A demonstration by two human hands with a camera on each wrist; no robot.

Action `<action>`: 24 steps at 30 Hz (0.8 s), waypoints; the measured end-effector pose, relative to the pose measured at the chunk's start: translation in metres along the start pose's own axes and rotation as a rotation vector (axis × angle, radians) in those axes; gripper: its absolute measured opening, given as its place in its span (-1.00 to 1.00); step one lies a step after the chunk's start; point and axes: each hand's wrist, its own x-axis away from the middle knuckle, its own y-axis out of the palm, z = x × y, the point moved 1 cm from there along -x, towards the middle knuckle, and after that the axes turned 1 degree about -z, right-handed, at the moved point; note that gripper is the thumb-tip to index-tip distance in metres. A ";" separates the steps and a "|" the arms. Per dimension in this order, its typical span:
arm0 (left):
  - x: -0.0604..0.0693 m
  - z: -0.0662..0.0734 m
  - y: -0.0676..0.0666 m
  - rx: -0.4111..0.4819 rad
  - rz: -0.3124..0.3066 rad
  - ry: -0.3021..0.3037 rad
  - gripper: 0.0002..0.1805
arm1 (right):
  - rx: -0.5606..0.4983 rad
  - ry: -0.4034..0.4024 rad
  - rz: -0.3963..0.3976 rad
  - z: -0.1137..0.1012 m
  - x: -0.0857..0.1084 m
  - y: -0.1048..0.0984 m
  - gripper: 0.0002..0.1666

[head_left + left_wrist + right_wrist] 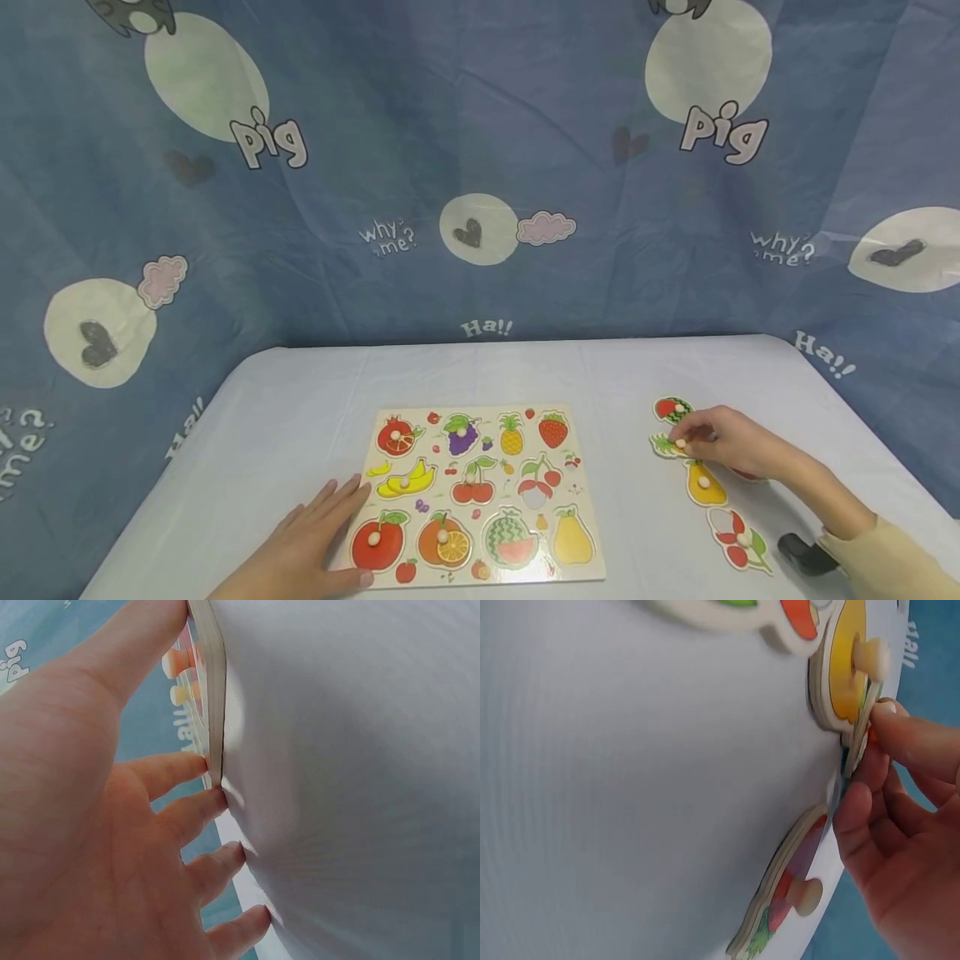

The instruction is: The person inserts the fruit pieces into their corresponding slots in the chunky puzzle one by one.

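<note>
My left hand [307,542] lies with fingers spread against the left edge of the wooden fruit puzzle board [487,583], its thumb at the near left corner. In the left wrist view, fingertips of my left hand [180,847] touch the board's side [216,697]. To the board's right, my right hand [738,442] pinches a green-leaved fruit piece [663,445] by thumb and fingers. The right wrist view has that piece [861,727] tilted in my right hand [900,817], beside the yellow pear piece [846,667]. Its fruit is mostly hidden.
Around the right hand lie a watermelon piece [671,408], a pear piece [707,485] and a red-and-white fruit piece [738,540]. Another piece [784,892] with a knob is partly under the hand. A black object [806,554] lies by the right sleeve.
</note>
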 end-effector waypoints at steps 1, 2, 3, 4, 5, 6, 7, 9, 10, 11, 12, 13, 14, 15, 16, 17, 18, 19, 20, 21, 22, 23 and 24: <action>0.000 0.000 0.000 0.000 0.001 0.003 0.23 | 0.004 0.006 0.007 -0.001 0.000 0.001 -0.81; 0.000 0.000 0.000 0.000 0.002 0.004 0.23 | 0.006 0.012 0.014 -0.002 -0.001 0.002 -0.82; 0.000 0.000 0.000 -0.001 0.002 0.004 0.23 | 0.012 0.014 0.024 -0.004 -0.001 0.003 -0.82; 0.000 0.000 0.000 -0.001 0.002 0.002 0.23 | 0.015 0.010 0.033 -0.005 -0.001 0.004 -0.82; 0.000 0.000 0.000 0.000 0.002 0.000 0.23 | 0.019 0.004 0.041 -0.007 -0.002 0.005 -0.83; 0.000 0.000 0.000 0.000 0.000 -0.004 0.24 | 0.024 -0.002 0.048 -0.009 -0.002 0.006 -0.83; 0.001 0.001 0.000 0.001 -0.001 -0.007 0.24 | 0.037 -0.010 0.056 -0.010 -0.003 0.007 -0.84; 0.001 0.001 0.000 0.004 -0.003 -0.013 0.24 | 0.050 -0.021 0.070 -0.013 -0.004 0.008 -0.84; 0.001 0.001 0.000 0.005 -0.004 -0.013 0.24 | 0.051 -0.023 0.074 -0.014 -0.005 0.009 -0.85; 0.001 0.001 0.000 0.005 -0.004 -0.012 0.24 | 0.049 -0.021 0.075 -0.016 -0.005 0.010 -0.85; 0.001 0.001 0.000 0.003 -0.004 -0.010 0.24 | 0.045 -0.018 0.076 -0.017 -0.006 0.010 -0.85; 0.001 0.001 0.000 0.002 -0.003 -0.008 0.24 | 0.042 -0.016 0.078 -0.019 -0.006 0.011 -0.85; 0.001 0.001 0.000 0.000 -0.001 -0.006 0.24 | 0.034 -0.015 0.079 -0.020 -0.007 0.012 -0.85; 0.001 0.000 0.000 -0.001 0.000 -0.004 0.23 | 0.027 -0.012 0.079 -0.021 -0.007 0.013 -0.85; 0.001 0.000 0.000 -0.002 0.002 -0.004 0.23 | 0.022 -0.009 0.080 -0.022 -0.008 0.014 -0.85; 0.001 0.000 -0.001 -0.003 0.003 -0.004 0.23 | 0.020 -0.009 0.082 -0.024 -0.008 0.015 -0.85; 0.001 0.001 0.000 -0.003 0.003 -0.005 0.23 | 0.018 -0.010 0.084 -0.025 -0.009 0.015 -0.85; 0.001 0.001 0.000 -0.001 0.004 -0.006 0.23 | 0.017 -0.012 0.087 -0.026 -0.010 0.016 -0.84; 0.002 0.001 0.000 0.000 0.004 -0.007 0.23 | 0.017 -0.013 0.089 -0.027 -0.010 0.017 -0.84; 0.002 0.001 0.000 0.001 0.003 -0.010 0.24 | 0.015 -0.013 0.092 -0.028 -0.011 0.017 -0.85; 0.002 0.001 0.000 0.002 0.002 -0.010 0.24 | 0.014 -0.016 0.095 -0.029 -0.011 0.018 -0.85; 0.002 0.001 0.000 0.003 0.003 -0.010 0.24 | 0.014 -0.020 0.098 -0.030 -0.012 0.018 -0.85; 0.002 0.001 0.000 0.004 0.003 -0.010 0.24 | 0.010 -0.024 0.099 -0.031 -0.013 0.019 -0.86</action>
